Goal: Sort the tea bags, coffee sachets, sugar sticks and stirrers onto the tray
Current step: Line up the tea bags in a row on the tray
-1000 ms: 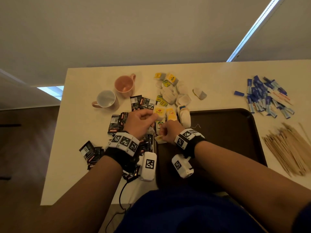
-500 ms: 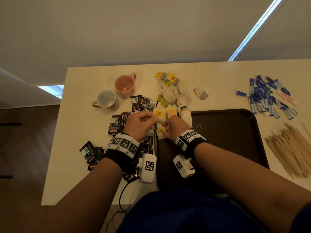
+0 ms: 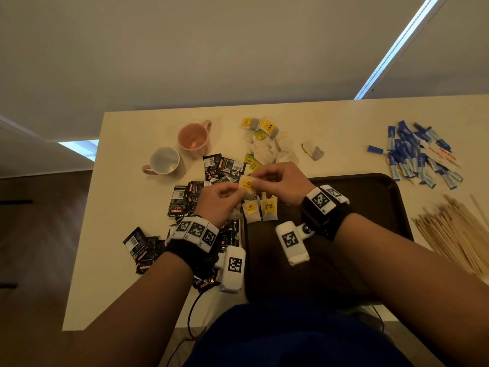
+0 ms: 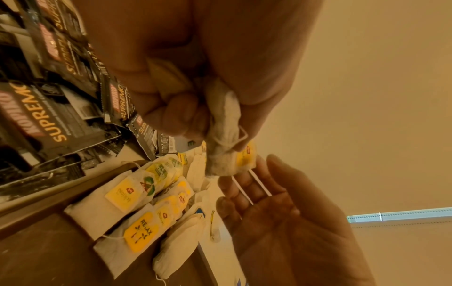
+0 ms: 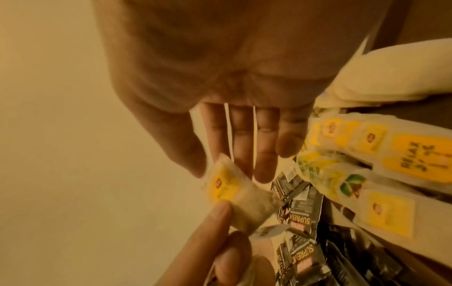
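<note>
At frame centre in the head view, my left hand [image 3: 221,201] pinches a tea bag [image 3: 248,184] held above the table edge. My right hand [image 3: 281,181] touches its upper end, fingers [image 5: 240,139] fairly straight. Just below, two tea bags [image 3: 260,209] lie on the dark tray [image 3: 370,197], left edge. Sugar sticks [image 3: 418,154] and stirrers [image 3: 455,229] sit far right.

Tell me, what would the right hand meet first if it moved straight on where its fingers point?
Probably the small yellow-tagged paper tea bag pinched by the left hand; the right hand is already at it, though contact is unclear.
</note>
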